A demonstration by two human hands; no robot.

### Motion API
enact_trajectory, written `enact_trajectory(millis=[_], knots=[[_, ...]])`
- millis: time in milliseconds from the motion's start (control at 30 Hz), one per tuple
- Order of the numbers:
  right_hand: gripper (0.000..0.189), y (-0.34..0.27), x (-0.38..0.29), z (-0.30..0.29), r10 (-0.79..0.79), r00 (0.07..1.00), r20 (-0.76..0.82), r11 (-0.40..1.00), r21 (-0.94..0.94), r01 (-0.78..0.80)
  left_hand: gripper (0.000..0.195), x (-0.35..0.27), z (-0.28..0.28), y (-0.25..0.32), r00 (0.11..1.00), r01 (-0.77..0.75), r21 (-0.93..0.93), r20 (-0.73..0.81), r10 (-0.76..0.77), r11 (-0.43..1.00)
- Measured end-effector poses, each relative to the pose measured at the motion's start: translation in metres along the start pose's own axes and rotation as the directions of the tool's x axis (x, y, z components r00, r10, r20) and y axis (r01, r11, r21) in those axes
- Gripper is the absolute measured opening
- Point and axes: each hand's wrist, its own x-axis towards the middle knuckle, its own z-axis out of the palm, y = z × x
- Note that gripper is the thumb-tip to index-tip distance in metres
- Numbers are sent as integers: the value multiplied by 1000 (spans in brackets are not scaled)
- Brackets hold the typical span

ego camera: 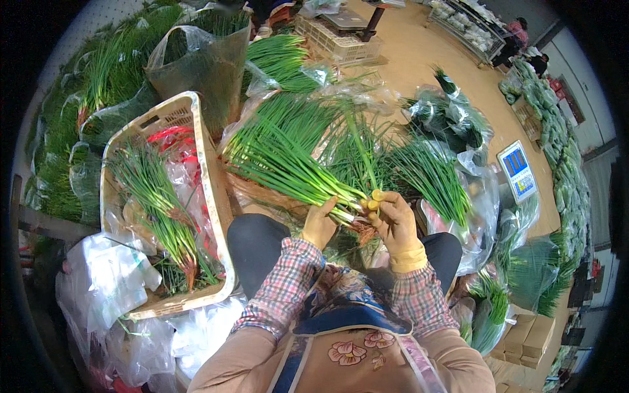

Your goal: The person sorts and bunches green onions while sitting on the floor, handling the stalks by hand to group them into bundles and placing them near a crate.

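Observation:
My left hand (322, 223), in a yellowish glove, closes around the pale lower stalks of a bunch of green onions (300, 172). Its leaves point up and left, and its reddish roots hang between my hands. My right hand (393, 218), in a like glove, is at the root end with thumb and fingers pinching at the stalk bases; what exactly lies between the fingertips is too small to tell. Under and behind the bunch lies a pile of green onions (295, 113) on clear plastic. Another green bunch (432, 177) rests at the right by a clear plastic bag (484, 211).
A plastic crate (216, 206) with loose bunches and red packaging stands at the left. A scale display (517, 171) is at the right, near cardboard boxes (528, 339). A platform scale (344, 20) sits on a crate at the top. Other people are at the top and far right.

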Motion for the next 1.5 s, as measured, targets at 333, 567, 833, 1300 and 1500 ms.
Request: enact_trajectory(millis=[333,567,833,1300,1500], knots=[[15,-50,-41,16,-40,994,-102,988,145,55,30,9,-24,7,975,57,201,-222,-11,978],[35,-38,37,-30,-227,964,141,537,-808,245,27,-2,-4,9,999,-33,377,0,36,925],[87,13,41,19,259,930,262,428,-894,133,71,4,-13,-1,977,192,-161,126,-173,968],[75,31,-5,14,-4,892,452,-141,-884,447,76,15,-20,-2,998,63,-62,6,-62,996],[96,24,14,12,-64,929,364,514,-786,343,63,9,-12,3,981,184,-254,102,-163,950]])
